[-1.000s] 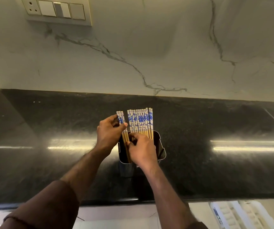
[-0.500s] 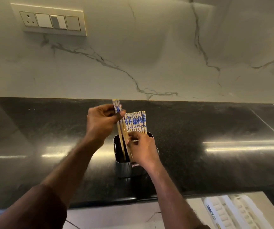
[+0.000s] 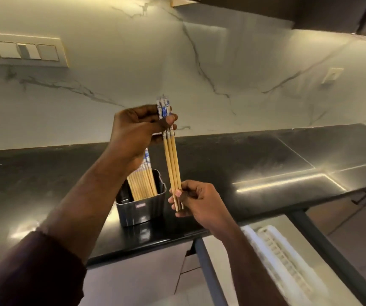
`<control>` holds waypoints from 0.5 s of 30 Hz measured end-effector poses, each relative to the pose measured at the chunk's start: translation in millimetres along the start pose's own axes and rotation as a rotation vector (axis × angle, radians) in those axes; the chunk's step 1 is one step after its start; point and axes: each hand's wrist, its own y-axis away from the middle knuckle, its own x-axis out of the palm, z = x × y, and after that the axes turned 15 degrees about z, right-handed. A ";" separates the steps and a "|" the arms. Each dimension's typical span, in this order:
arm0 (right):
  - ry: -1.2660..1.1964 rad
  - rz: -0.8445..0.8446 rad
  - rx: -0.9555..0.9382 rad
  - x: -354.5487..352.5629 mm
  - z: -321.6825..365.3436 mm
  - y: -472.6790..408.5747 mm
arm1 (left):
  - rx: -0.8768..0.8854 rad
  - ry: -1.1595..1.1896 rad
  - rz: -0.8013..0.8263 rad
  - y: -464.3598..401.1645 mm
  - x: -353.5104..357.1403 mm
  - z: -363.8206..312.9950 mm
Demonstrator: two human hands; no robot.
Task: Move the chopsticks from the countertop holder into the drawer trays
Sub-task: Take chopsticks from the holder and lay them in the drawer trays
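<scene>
Where three chopsticks earlier stood in the holder, they now hang clear right of it: left hand pinching patterned tops, right hand gripping tips; remainder in holder on worktop.

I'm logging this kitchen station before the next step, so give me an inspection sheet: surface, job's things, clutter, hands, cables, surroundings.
Surface: black countertop, glossy, with light reflections.
Job's things: a small bunch of chopsticks held upright, clear of the dark holder; more chopsticks stand in the holder; white drawer tray below right, in an open drawer.
Clutter: nothing seen.
Hands: left hand pinches the bunch's patterned tops; right hand grips its lower tips.
Cables: nothing seen.
Surroundings: marble backsplash, switch panel upper left, dark cabinet overhead.
</scene>
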 end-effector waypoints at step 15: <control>0.110 -0.190 0.446 -167.6 -175.8 196.4 | -0.462 0.148 0.008 25.3 245.0 219.0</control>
